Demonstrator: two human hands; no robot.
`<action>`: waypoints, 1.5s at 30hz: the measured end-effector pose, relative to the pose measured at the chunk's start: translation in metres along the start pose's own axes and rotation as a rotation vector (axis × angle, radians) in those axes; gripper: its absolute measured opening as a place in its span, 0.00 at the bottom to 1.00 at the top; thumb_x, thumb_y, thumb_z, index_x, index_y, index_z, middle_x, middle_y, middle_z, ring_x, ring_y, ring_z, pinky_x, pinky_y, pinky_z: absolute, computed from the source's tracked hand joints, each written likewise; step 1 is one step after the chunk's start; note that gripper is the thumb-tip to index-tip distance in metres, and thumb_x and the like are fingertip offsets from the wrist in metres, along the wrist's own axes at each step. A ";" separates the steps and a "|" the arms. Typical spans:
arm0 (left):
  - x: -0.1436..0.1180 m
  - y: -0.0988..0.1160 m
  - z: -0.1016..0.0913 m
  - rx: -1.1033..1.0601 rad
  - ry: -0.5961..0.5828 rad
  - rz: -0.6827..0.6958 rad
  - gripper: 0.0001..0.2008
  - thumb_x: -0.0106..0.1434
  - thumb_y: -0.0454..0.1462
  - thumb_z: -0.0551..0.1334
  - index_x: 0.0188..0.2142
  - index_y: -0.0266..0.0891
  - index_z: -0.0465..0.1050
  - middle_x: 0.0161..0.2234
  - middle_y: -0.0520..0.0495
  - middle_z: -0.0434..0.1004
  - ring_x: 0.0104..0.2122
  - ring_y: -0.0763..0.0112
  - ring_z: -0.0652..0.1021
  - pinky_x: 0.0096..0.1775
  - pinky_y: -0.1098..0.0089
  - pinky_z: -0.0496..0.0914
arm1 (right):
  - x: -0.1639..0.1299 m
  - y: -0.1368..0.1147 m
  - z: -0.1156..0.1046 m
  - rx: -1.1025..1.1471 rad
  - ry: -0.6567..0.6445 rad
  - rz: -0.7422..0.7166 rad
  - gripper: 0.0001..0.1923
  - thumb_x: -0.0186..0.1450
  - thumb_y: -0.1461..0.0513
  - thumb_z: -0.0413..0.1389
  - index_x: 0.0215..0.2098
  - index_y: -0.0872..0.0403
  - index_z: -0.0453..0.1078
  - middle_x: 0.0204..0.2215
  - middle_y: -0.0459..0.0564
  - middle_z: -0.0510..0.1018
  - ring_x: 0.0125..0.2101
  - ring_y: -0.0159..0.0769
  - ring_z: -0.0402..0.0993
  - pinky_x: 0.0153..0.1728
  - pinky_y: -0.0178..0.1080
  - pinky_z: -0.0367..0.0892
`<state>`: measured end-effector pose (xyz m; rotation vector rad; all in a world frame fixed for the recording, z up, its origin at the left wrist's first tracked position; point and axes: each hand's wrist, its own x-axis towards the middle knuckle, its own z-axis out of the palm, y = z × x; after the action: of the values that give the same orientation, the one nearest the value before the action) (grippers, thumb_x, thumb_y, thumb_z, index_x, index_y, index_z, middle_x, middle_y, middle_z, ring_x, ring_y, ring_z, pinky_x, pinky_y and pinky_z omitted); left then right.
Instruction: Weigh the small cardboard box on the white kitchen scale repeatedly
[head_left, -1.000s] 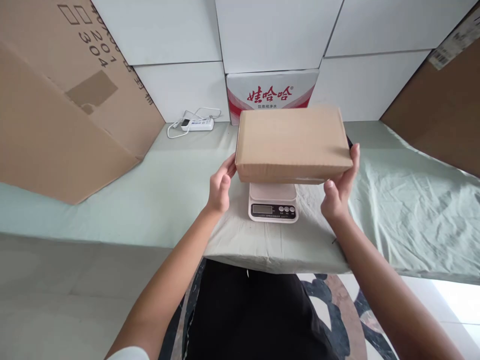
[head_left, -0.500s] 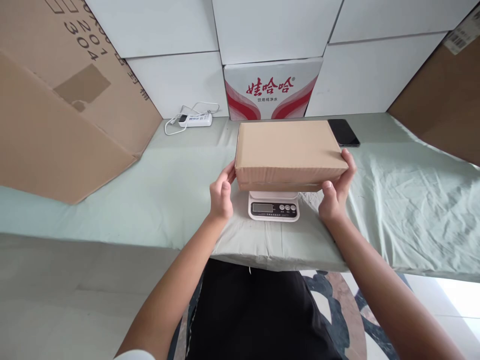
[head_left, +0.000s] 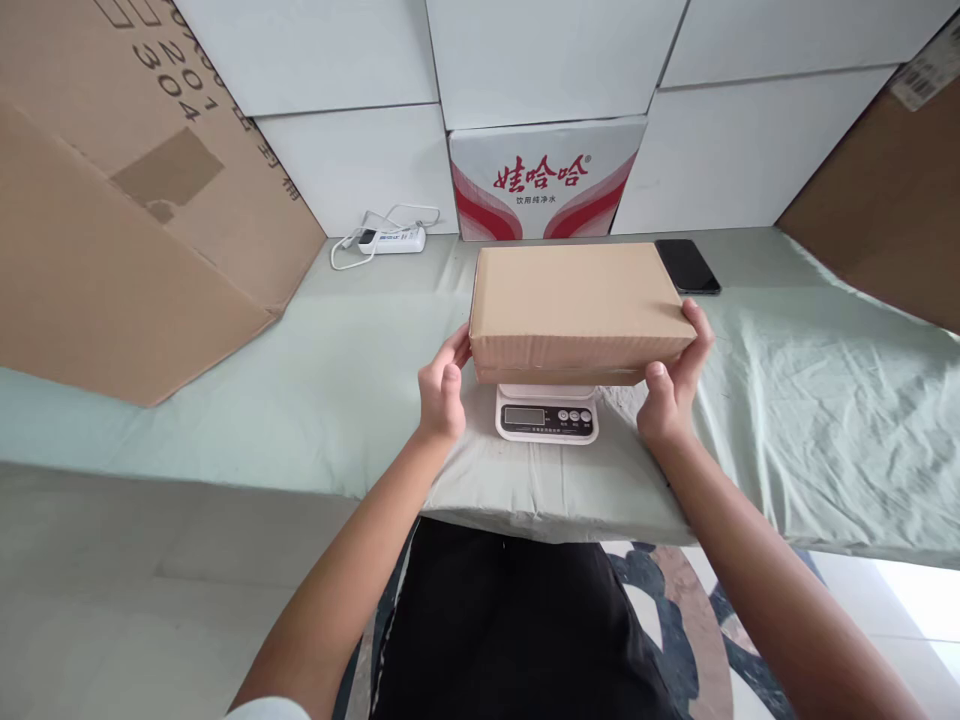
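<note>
A closed brown cardboard box [head_left: 577,300] lies flat over a white digital kitchen scale [head_left: 547,436], hiding most of its weighing platform. The scale's display and buttons show in front of the box; I cannot read any number on the display. At the box's left end, my left hand [head_left: 444,388] has its fingers against the side, with the thumb up and apart from the cardboard. My right hand [head_left: 679,380] grips the right end, fingers along the side and thumb at the front corner. Whether the box rests fully on the scale is hidden.
Behind the box lies a black phone [head_left: 688,266]. A white power strip [head_left: 393,240] with a cable sits at the back left. A large carton [head_left: 142,270] stands left, another carton [head_left: 881,190] right. A printed red-and-white box [head_left: 546,180] stands at the back. Green cloth [head_left: 360,380] covers the table.
Almost nothing differs. Both hands keep the same hold on the cardboard box over the scale, and the view has shifted very slightly.
</note>
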<state>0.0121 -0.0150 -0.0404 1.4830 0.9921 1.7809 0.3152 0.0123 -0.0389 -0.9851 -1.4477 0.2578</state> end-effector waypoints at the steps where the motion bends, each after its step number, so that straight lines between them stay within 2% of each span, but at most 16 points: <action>1: 0.000 -0.001 -0.001 0.013 0.001 0.014 0.42 0.73 0.71 0.57 0.67 0.46 0.83 0.67 0.35 0.87 0.69 0.43 0.84 0.68 0.49 0.81 | 0.002 0.003 0.000 0.016 0.007 -0.012 0.48 0.63 0.29 0.57 0.74 0.41 0.62 0.71 0.58 0.70 0.75 0.66 0.66 0.77 0.73 0.60; 2: 0.001 -0.002 -0.003 0.026 0.011 0.027 0.42 0.73 0.71 0.57 0.68 0.46 0.83 0.68 0.35 0.86 0.70 0.43 0.84 0.68 0.49 0.81 | 0.005 0.004 -0.001 0.044 0.035 -0.013 0.50 0.62 0.29 0.58 0.74 0.41 0.62 0.70 0.59 0.71 0.73 0.66 0.68 0.76 0.72 0.61; 4: 0.004 -0.002 -0.008 0.048 0.080 0.043 0.42 0.73 0.71 0.56 0.69 0.48 0.81 0.71 0.36 0.83 0.73 0.44 0.81 0.70 0.50 0.79 | 0.012 0.004 -0.003 0.139 0.175 0.048 0.50 0.60 0.30 0.57 0.74 0.40 0.61 0.66 0.59 0.72 0.68 0.64 0.73 0.72 0.72 0.64; 8: 0.015 -0.001 -0.021 0.061 0.314 0.026 0.42 0.74 0.71 0.53 0.70 0.51 0.80 0.75 0.37 0.79 0.77 0.45 0.76 0.72 0.49 0.75 | 0.027 -0.007 -0.012 0.391 0.523 0.343 0.40 0.62 0.32 0.54 0.68 0.33 0.65 0.57 0.51 0.74 0.57 0.54 0.79 0.65 0.66 0.67; 12: 0.024 -0.003 -0.029 0.035 0.401 -0.060 0.45 0.73 0.74 0.48 0.69 0.51 0.80 0.75 0.36 0.78 0.75 0.47 0.78 0.71 0.51 0.75 | 0.032 -0.013 -0.015 0.543 0.638 0.587 0.34 0.61 0.33 0.58 0.56 0.40 0.72 0.46 0.48 0.75 0.45 0.47 0.80 0.57 0.56 0.68; 17: 0.025 -0.004 -0.029 -0.012 0.402 -0.092 0.44 0.71 0.74 0.52 0.67 0.49 0.81 0.75 0.35 0.78 0.75 0.46 0.79 0.71 0.51 0.76 | 0.032 -0.013 -0.010 0.585 0.614 0.614 0.27 0.65 0.36 0.57 0.45 0.47 0.75 0.38 0.47 0.75 0.35 0.39 0.75 0.43 0.46 0.65; 22: 0.025 -0.001 -0.027 -0.027 0.409 -0.111 0.43 0.71 0.73 0.53 0.66 0.50 0.81 0.74 0.35 0.79 0.75 0.46 0.79 0.72 0.50 0.75 | 0.034 -0.018 -0.006 0.597 0.601 0.633 0.24 0.69 0.39 0.54 0.37 0.49 0.75 0.33 0.46 0.72 0.32 0.36 0.71 0.37 0.43 0.64; 33: 0.024 0.000 -0.025 -0.047 0.373 -0.136 0.43 0.70 0.74 0.55 0.64 0.50 0.83 0.74 0.36 0.79 0.74 0.45 0.79 0.72 0.49 0.75 | 0.036 -0.024 -0.004 0.608 0.589 0.676 0.26 0.71 0.38 0.50 0.35 0.50 0.71 0.30 0.44 0.71 0.30 0.34 0.69 0.36 0.39 0.64; 36: 0.022 -0.001 -0.023 -0.056 0.325 -0.156 0.43 0.69 0.74 0.56 0.64 0.50 0.83 0.73 0.36 0.80 0.74 0.45 0.79 0.71 0.49 0.76 | 0.033 -0.021 0.000 0.577 0.543 0.603 0.25 0.69 0.39 0.53 0.38 0.51 0.72 0.33 0.45 0.71 0.33 0.34 0.70 0.37 0.39 0.63; 39: 0.019 -0.003 -0.020 -0.054 0.179 -0.207 0.44 0.70 0.75 0.55 0.65 0.49 0.84 0.72 0.36 0.82 0.74 0.44 0.80 0.72 0.47 0.75 | 0.024 -0.013 0.005 0.438 0.409 0.381 0.26 0.68 0.40 0.57 0.48 0.51 0.76 0.40 0.48 0.77 0.41 0.37 0.76 0.44 0.42 0.68; 41: 0.016 -0.003 -0.017 -0.052 0.065 -0.233 0.45 0.70 0.75 0.54 0.64 0.49 0.85 0.72 0.37 0.82 0.75 0.44 0.79 0.73 0.46 0.74 | 0.018 -0.006 0.007 0.326 0.276 0.246 0.33 0.67 0.36 0.58 0.57 0.48 0.76 0.50 0.51 0.81 0.52 0.44 0.79 0.57 0.50 0.73; 43: 0.014 -0.001 -0.014 -0.049 -0.030 -0.241 0.45 0.71 0.75 0.53 0.64 0.48 0.86 0.71 0.38 0.83 0.76 0.43 0.77 0.75 0.46 0.74 | 0.013 -0.003 0.006 0.256 0.148 0.180 0.40 0.66 0.31 0.57 0.64 0.45 0.74 0.60 0.53 0.81 0.63 0.53 0.78 0.69 0.61 0.70; 45: 0.013 0.002 -0.011 -0.044 -0.093 -0.240 0.45 0.71 0.74 0.53 0.63 0.47 0.86 0.70 0.38 0.85 0.76 0.42 0.77 0.76 0.46 0.73 | 0.011 -0.005 0.004 0.218 0.056 0.164 0.42 0.65 0.28 0.57 0.65 0.43 0.73 0.66 0.53 0.80 0.70 0.59 0.76 0.76 0.68 0.65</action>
<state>-0.0012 -0.0074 -0.0331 1.3448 1.0301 1.5411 0.3116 0.0184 -0.0291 -0.9253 -1.2598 0.4942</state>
